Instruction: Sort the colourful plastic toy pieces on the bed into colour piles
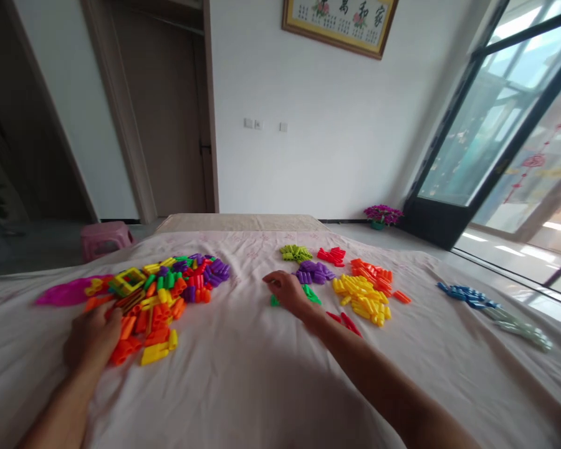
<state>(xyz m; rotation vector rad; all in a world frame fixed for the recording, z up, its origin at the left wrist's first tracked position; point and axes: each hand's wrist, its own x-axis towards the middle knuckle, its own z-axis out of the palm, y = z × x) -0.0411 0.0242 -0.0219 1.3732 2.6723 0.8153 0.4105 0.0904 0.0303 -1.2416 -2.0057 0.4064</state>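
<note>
My left hand [93, 330] rests at the near left edge of a mixed heap of plastic tube-shaped building pieces [156, 315], touching orange ones. Its fingers curl toward the heap; blur and the pieces obscure the tips. Over on the right, my right hand [285, 290] hovers above some green pieces [311, 294], partly covering them. Its fingers are bent, with a small gap to the thumb and nothing visible between. Just beyond it lie purple pieces [314, 272], and two or so red pieces [350, 324] lie beside the forearm.
Sorted groups surround the right hand: lime pieces [296, 252], red pieces [331, 256], orange pieces [371, 274] and yellow pieces [363, 299]. Farther right lie blue pieces [467, 295] and whitish pieces [521, 327]. A magenta item [63, 292] sits left of the heap. A pink stool [105, 241] stands beyond the cloth.
</note>
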